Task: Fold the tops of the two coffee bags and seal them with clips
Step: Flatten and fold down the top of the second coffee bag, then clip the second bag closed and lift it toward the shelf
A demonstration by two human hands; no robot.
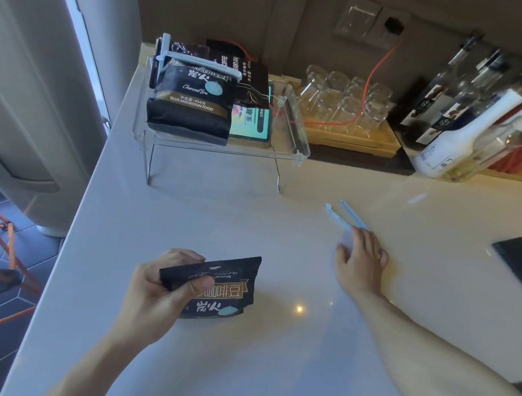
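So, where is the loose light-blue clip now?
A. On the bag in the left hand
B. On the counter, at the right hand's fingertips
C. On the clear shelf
B: the light-blue clip lies open on the counter, right hand reaching it.

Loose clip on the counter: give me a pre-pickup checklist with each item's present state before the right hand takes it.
1. Fold held down: ok. The left hand pinches the folded top of the coffee bag.
2. Bag supported: ok. It rests on the counter.
3. Right hand free: ok. The right hand holds nothing, fingers straight.
4. Reach: ok. Its fingertips are at the near end of the loose clip; actual contact cannot be told.
5. Clip ready to slide on: ok. Its two arms are spread apart.
6. First bag done: ok. The bag on the clear shelf carries a white clip across its top.
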